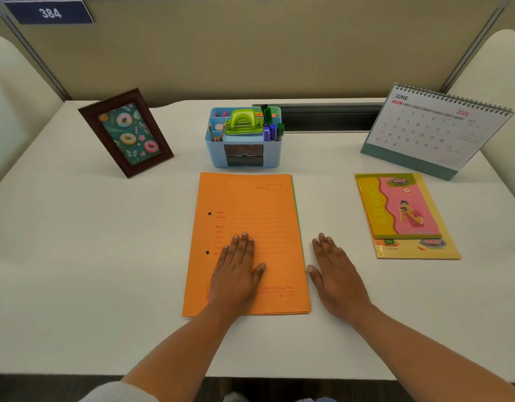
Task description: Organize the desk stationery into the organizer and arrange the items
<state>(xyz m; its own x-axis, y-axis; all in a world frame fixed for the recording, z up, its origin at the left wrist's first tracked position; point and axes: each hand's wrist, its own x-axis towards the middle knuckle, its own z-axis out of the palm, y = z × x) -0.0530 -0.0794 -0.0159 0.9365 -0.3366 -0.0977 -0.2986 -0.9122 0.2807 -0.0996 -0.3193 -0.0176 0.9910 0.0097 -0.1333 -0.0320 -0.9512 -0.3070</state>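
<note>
left grip (pixel 236 271): flat, palm down, fingers straight | right grip (pixel 334 274): flat, palm down, thumb out

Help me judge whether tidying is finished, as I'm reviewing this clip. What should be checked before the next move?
1. Left hand lies flat on the orange file: ok.
2. Right hand flat on the desk, holding nothing: ok.
3. Green punch, markers and pencils sit in the blue organizer: ok.
4. No loose stationery visible on the desk: ok.
5. Contents of the organizer's drawers: cannot tell.
</note>
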